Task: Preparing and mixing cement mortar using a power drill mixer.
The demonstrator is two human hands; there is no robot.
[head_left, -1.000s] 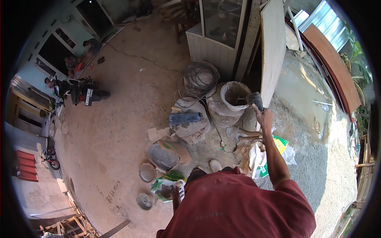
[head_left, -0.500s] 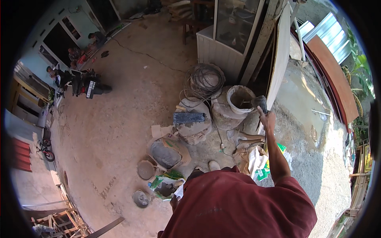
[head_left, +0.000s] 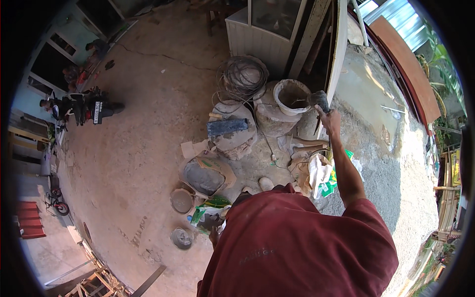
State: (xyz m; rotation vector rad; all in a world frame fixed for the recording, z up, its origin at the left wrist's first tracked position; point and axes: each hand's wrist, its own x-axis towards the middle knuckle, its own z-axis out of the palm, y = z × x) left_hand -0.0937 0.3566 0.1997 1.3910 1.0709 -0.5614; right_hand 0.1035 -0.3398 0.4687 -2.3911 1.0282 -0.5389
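My right hand (head_left: 330, 120) is wrapped round a dark drill-like power tool (head_left: 319, 101). A thin shaft runs from the tool into a whitish bucket (head_left: 280, 105) of greyish stuff, which stands on a rounded stone-like block (head_left: 273, 119). My left hand (head_left: 213, 236), partly hidden by my maroon shirt, is low at the edge of an open green and white bag (head_left: 200, 214) with grey powder inside. Its fingers are too small and shaded to make out.
A blue-black float-like slab (head_left: 227, 127) lies on another block, before a coil of wire (head_left: 242, 78). Nearer are a basin of grey powder (head_left: 203, 176), a round tub (head_left: 182, 201) and a small bucket (head_left: 181, 238). A motorbike (head_left: 89, 109) and people are far left.
The whole view has shifted, so most things sit higher and further left. My left hand has moved up to the green and white bag. My right hand keeps the tool at the bucket.
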